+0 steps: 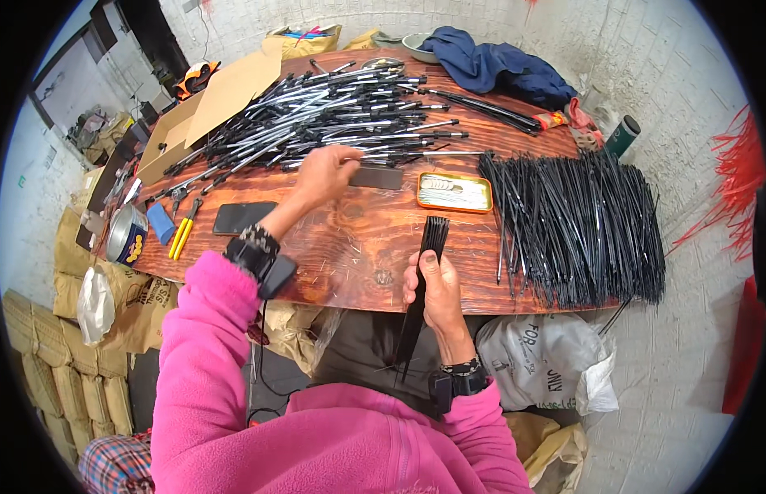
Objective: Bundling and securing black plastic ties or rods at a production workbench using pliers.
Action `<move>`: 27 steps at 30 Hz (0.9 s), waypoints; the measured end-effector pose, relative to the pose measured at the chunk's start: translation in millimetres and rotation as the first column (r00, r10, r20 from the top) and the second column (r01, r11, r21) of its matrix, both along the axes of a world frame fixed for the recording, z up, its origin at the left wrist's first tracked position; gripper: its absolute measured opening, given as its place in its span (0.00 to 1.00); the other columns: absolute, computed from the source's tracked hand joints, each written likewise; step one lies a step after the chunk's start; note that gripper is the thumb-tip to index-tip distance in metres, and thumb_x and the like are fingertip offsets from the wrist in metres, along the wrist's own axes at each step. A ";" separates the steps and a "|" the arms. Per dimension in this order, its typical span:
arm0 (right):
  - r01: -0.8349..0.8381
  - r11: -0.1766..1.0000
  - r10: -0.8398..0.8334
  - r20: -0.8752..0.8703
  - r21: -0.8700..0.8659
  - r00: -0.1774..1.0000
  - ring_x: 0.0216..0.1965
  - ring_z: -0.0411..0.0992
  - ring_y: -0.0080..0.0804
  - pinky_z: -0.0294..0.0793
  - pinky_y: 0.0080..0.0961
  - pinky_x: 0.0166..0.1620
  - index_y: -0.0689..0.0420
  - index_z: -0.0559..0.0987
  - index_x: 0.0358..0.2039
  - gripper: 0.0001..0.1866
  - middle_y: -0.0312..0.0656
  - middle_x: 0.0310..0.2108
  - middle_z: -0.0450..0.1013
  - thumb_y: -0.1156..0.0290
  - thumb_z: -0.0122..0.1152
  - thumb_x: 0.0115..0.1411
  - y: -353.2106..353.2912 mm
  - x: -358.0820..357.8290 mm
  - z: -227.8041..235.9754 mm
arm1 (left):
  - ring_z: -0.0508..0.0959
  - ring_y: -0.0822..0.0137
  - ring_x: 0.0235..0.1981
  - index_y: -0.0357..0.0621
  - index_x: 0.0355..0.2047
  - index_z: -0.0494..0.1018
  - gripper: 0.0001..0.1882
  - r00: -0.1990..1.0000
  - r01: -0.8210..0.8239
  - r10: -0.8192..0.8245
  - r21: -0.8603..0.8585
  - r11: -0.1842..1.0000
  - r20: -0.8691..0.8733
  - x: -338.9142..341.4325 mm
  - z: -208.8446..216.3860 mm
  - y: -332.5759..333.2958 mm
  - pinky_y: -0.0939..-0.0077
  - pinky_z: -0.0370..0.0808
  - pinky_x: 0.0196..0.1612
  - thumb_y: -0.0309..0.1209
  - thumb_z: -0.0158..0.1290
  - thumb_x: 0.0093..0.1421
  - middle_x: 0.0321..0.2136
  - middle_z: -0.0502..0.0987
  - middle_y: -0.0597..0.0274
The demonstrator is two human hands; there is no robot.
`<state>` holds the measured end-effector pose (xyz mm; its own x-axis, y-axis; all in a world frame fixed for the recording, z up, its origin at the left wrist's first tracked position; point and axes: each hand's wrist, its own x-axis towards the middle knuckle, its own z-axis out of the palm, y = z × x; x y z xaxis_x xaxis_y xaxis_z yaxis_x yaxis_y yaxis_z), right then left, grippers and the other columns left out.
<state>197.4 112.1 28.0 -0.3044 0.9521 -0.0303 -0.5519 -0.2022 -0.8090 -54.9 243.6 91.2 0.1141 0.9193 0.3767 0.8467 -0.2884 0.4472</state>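
While a person in a bright pink fleece jacket (206, 337) is working at a reddish-brown wooden table (317, 263), a round metal tin with a dark blue and yellow label (126, 235) is standing at the table's left end. A small blue block-shaped object (160, 224) is lying just beside it, next to a pair of pliers with yellow handles (183, 236), and an open brown cardboard box (165, 140) is sitting farther back. A flat black smartphone (241, 218) is resting near the left forearm. Beyond it, a tangled heap of thin silver and black rods (317, 115) is covering much of the table's far side.

The left hand (323, 177) is reaching over the heap's near edge with its fingers curling, close to a flat dark grey rectangular slab (376, 178); since the fingers are blurring, I cannot tell whether they are holding anything. Farther right, a narrow bundle of thin black rods (415, 313) is tilting slightly at the table's near edge, its lower end hanging below the tabletop. The right hand (440, 288) is closing firmly around the bundle, its thumb pressing along the front. Behind that hand, a shallow rectangular tin with a golden rim (454, 207) is holding thin pale pieces. A crumpled dark blue cloth (498, 66) is lying at the back, and a broad pile of thin black rods (580, 226) is filling the table's right end.
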 end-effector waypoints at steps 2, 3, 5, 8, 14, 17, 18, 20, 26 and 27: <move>0.003 1.000 -0.003 0.005 0.008 1.000 0.17 0.66 0.22 0.69 0.20 0.22 0.59 0.69 0.38 0.21 0.35 0.20 0.68 0.51 0.51 0.68 -0.2 -0.4 2.1 | 0.81 0.56 0.36 0.44 0.40 0.81 0.11 0.993 -0.057 0.054 -0.027 0.998 -0.100 -11.4 -6.8 19.0 0.69 0.77 0.40 0.31 0.57 0.57 0.38 0.81 0.54; -0.005 1.000 0.005 0.010 0.014 1.000 0.17 0.66 0.22 0.69 0.20 0.23 0.59 0.70 0.38 0.21 0.35 0.20 0.68 0.50 0.51 0.68 -0.6 -1.5 2.2 | 0.80 0.53 0.36 0.45 0.38 0.82 0.11 0.974 -0.119 0.107 -0.051 0.992 -0.200 -14.0 -12.0 27.3 0.67 0.76 0.39 0.31 0.58 0.55 0.38 0.81 0.53; -0.017 1.000 0.016 0.025 0.024 1.000 0.17 0.66 0.22 0.69 0.20 0.23 0.59 0.70 0.38 0.22 0.36 0.20 0.68 0.50 0.51 0.68 -1.4 -2.4 1.4 | 0.80 0.52 0.36 0.44 0.37 0.81 0.10 0.969 -0.065 0.061 -0.009 0.998 -0.238 -16.9 -17.5 36.6 0.65 0.76 0.39 0.31 0.57 0.56 0.36 0.80 0.54; -0.025 0.999 0.024 0.033 0.038 0.999 0.18 0.67 0.22 0.69 0.20 0.23 0.60 0.70 0.38 0.22 0.36 0.21 0.69 0.50 0.51 0.68 0.2 -2.7 -2.5 | 0.79 0.51 0.36 0.43 0.36 0.79 0.09 0.948 0.022 0.002 0.073 0.997 -0.317 -8.9 -19.9 47.4 0.62 0.76 0.38 0.31 0.55 0.57 0.34 0.80 0.55; -0.015 0.999 0.014 0.023 0.050 1.000 0.18 0.67 0.22 0.69 0.20 0.23 0.60 0.70 0.39 0.23 0.36 0.20 0.69 0.49 0.51 0.68 1.4 0.2 -1.9 | 0.78 0.51 0.33 0.42 0.36 0.73 0.07 0.987 -0.034 0.086 0.349 0.937 -0.136 0.1 8.7 31.6 0.61 0.73 0.35 0.32 0.49 0.64 0.27 0.77 0.53; -0.004 0.999 0.003 0.008 0.045 1.000 0.18 0.66 0.22 0.69 0.20 0.24 0.60 0.70 0.39 0.23 0.36 0.20 0.69 0.49 0.51 0.68 -0.9 -2.8 2.7 | 0.75 0.58 0.24 0.41 0.35 0.72 0.12 0.985 -0.055 0.005 0.283 0.958 0.174 -9.5 2.2 -2.7 0.64 0.71 0.31 0.35 0.44 0.69 0.20 0.72 0.56; -0.004 0.998 0.004 0.002 0.058 1.000 0.18 0.66 0.22 0.69 0.20 0.24 0.60 0.70 0.39 0.23 0.36 0.20 0.69 0.49 0.51 0.68 -0.4 -3.0 2.9 | 0.71 0.65 0.20 0.42 0.34 0.72 0.13 0.953 -0.038 -0.014 0.166 0.985 0.302 -11.5 -3.8 -20.1 0.69 0.68 0.26 0.36 0.42 0.70 0.19 0.69 0.62; 0.031 0.997 -0.031 0.010 0.071 0.999 0.18 0.67 0.21 0.69 0.20 0.24 0.59 0.70 0.39 0.22 0.35 0.21 0.68 0.50 0.50 0.68 -1.0 0.2 -4.5 | 0.63 0.77 0.16 0.46 0.34 0.71 0.14 0.772 0.059 0.037 -0.130 0.990 0.635 2.8 -7.5 -65.8 0.79 0.61 0.19 0.39 0.41 0.71 0.17 0.64 0.72; 0.062 0.995 -0.053 -0.120 0.072 0.991 0.18 0.67 0.21 0.70 0.19 0.24 0.58 0.70 0.39 0.20 0.42 0.28 0.75 0.51 0.47 0.70 -22.1 11.3 -8.4 | 0.58 0.81 0.15 0.51 0.33 0.68 0.14 0.308 0.399 0.254 -0.367 0.840 0.917 45.3 -37.3 -205.8 0.86 0.54 0.17 0.45 0.44 0.70 0.17 0.60 0.77; 0.052 0.995 -0.040 -0.139 0.084 0.989 0.18 0.68 0.21 0.70 0.18 0.24 0.58 0.70 0.39 0.20 0.45 0.32 0.76 0.51 0.47 0.70 -30.8 10.7 -2.8 | 0.59 0.80 0.17 0.49 0.33 0.67 0.14 0.274 0.401 0.308 -0.400 0.824 0.911 50.6 -53.8 -225.5 0.86 0.57 0.19 0.45 0.45 0.70 0.18 0.60 0.76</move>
<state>208.0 81.4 25.2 -0.2555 0.9624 0.0926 -0.6658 -0.1057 -0.7386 -4.3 18.1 37.4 0.0705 0.9719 -0.2246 -0.2742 0.2354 0.9324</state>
